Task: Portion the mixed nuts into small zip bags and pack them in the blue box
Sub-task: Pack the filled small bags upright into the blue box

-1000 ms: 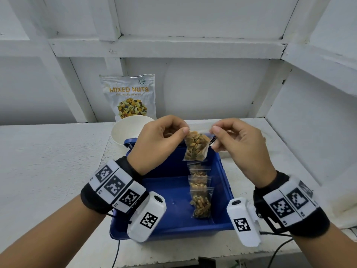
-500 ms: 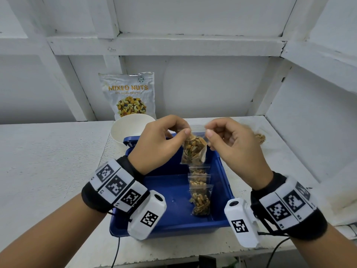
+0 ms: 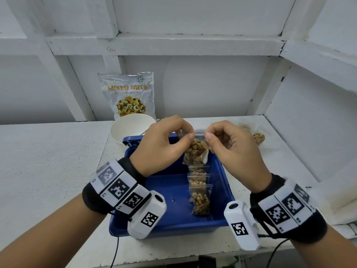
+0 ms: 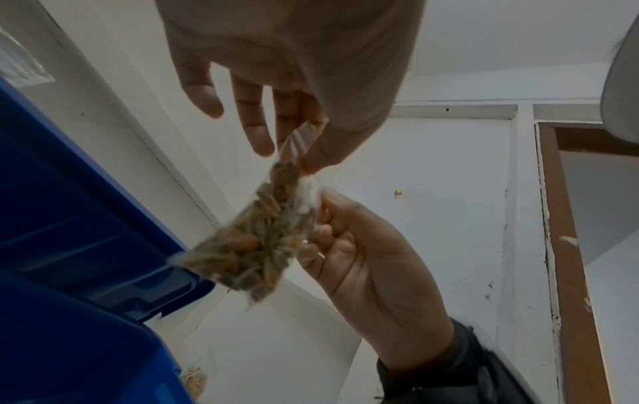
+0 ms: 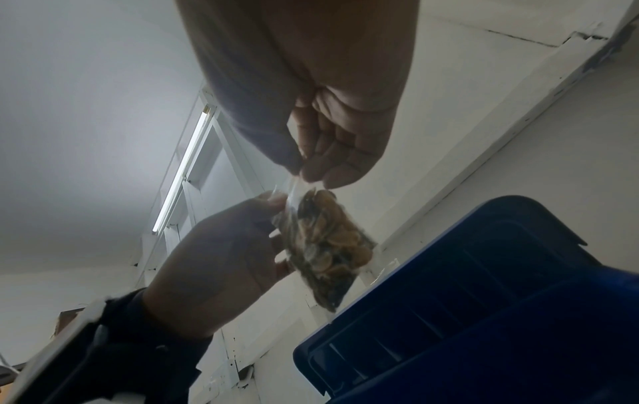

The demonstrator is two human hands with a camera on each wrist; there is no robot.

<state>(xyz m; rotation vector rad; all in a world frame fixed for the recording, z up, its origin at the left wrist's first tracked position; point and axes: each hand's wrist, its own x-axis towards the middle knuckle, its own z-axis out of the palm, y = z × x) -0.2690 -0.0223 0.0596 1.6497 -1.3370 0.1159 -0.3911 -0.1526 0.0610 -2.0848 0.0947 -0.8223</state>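
Both hands have drawn closer along the zip top of the small clear nut-filled bag (image 3: 196, 151).
Left hand (image 3: 162, 147) and right hand (image 3: 231, 149) pinch it above the blue plastic box (image 3: 170, 190), likely sealing before packing.

Both the left hand (image 4: 297, 68) and right hand (image 4: 373, 273) pinched the top of a nut-filled zip bag (image 4: 255, 240). It hung beside the blue box (image 4: 69, 273).

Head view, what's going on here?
A person's left hand and right hand pinch the top of a small zip bag of nuts, held above the blue box. Filled zip bags already stand in a row inside. A white bowl and the mixed nuts pouch sit behind.
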